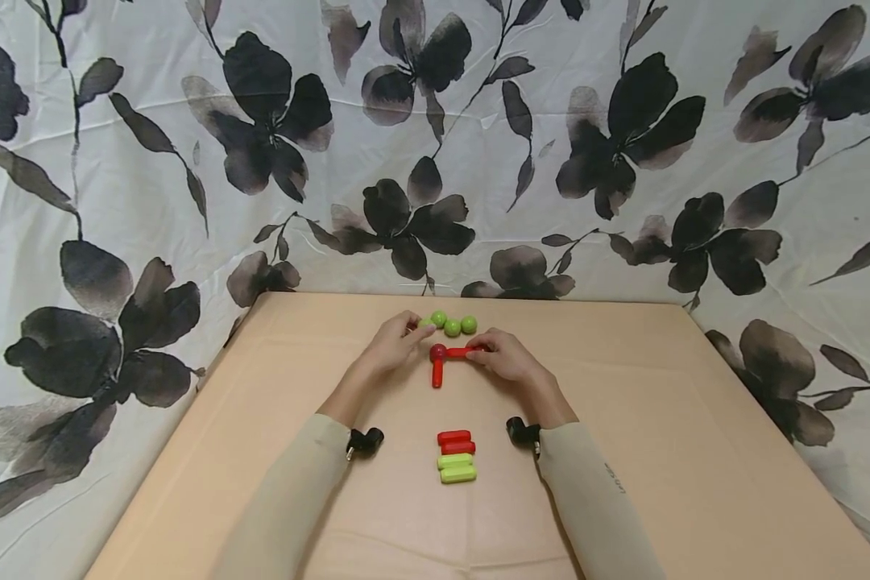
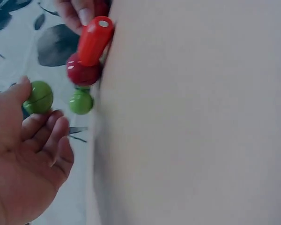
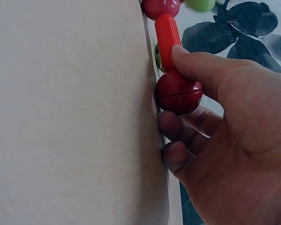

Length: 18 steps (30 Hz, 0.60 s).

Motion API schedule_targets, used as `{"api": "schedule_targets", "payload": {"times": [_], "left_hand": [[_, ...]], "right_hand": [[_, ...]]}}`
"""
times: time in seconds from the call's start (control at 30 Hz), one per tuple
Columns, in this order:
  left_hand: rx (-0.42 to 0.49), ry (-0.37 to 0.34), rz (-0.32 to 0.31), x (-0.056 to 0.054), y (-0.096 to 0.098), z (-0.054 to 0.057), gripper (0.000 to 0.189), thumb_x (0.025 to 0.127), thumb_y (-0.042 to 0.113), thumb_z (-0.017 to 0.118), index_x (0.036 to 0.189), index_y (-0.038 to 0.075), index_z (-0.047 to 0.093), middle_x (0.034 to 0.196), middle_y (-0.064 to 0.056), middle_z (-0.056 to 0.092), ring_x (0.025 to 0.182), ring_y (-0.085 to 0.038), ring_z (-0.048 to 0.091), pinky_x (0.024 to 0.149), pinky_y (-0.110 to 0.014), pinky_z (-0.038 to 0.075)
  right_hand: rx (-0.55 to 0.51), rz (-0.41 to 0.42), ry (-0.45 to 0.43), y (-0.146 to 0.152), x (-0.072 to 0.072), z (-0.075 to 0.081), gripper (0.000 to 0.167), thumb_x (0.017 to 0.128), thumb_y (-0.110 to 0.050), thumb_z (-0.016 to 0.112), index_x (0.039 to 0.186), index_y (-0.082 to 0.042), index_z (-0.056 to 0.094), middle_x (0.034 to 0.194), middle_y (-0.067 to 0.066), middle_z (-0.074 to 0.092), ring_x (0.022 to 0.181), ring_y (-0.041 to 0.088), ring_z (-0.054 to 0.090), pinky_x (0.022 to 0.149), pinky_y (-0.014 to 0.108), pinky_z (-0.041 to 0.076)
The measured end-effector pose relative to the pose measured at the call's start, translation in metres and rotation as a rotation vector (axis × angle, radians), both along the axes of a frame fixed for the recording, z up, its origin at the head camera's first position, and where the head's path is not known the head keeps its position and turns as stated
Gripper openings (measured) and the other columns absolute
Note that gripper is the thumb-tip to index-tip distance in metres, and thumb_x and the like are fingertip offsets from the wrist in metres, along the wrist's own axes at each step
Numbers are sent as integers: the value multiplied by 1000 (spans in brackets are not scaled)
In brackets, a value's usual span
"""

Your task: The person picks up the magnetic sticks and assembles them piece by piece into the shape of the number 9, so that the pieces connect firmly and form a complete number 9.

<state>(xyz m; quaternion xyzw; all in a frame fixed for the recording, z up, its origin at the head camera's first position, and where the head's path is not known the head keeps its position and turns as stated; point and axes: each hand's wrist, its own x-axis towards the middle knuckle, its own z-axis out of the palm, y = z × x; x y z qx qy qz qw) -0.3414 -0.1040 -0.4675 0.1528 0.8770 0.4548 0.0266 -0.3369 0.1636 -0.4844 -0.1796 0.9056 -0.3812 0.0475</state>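
My left hand (image 1: 394, 345) pinches a green ball (image 2: 39, 97) between thumb and fingertips, beside the green ball row. My right hand (image 1: 507, 357) grips a red stick (image 3: 167, 40) near a dark red ball (image 3: 179, 93) at the stick's end, thumb on the stick and fingers curled by the ball. In the head view, that ball is hidden by the hand. The stick's other end meets a second dark red ball (image 1: 438, 352). From this ball another red stick (image 1: 437, 374) points toward me, making a corner shape on the table.
Beyond the red pieces sit several green balls (image 1: 453, 328). Nearer me, two loose red sticks (image 1: 454, 437) and two yellow-green sticks (image 1: 457, 475) lie stacked in a column on the tan table (image 1: 623, 483). A flowered cloth (image 1: 522, 161) hangs behind the table's far edge.
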Motion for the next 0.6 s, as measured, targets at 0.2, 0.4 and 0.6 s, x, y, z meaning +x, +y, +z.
{"api": "schedule_targets", "payload": {"times": [0.2, 0.4, 0.6], "left_hand": [[-2, -111, -247, 27, -13, 7, 28, 101, 34, 70, 116, 11, 64, 103, -15, 70, 90, -31, 66, 75, -33, 53], [-87, -139, -414, 48, -14, 11, 26, 95, 31, 78, 110, 13, 67, 95, -4, 70, 89, -22, 66, 80, -33, 53], [-187, -62, -463, 54, -9, 11, 27, 88, 23, 86, 106, 15, 68, 90, 0, 69, 87, -15, 64, 83, -29, 52]], "right_hand": [[-11, -13, -17, 0, 1, 2, 17, 98, -24, 74, 112, -16, 78, 100, 8, 61, 88, 24, 55, 74, 32, 46], [-10, -10, -28, 1, 1, 2, 19, 98, -24, 74, 114, -15, 78, 100, 8, 61, 83, 22, 56, 72, 30, 46], [-8, -6, -21, 1, 0, 1, 18, 98, -23, 74, 114, -14, 78, 99, 8, 61, 81, 22, 56, 73, 32, 47]]}}
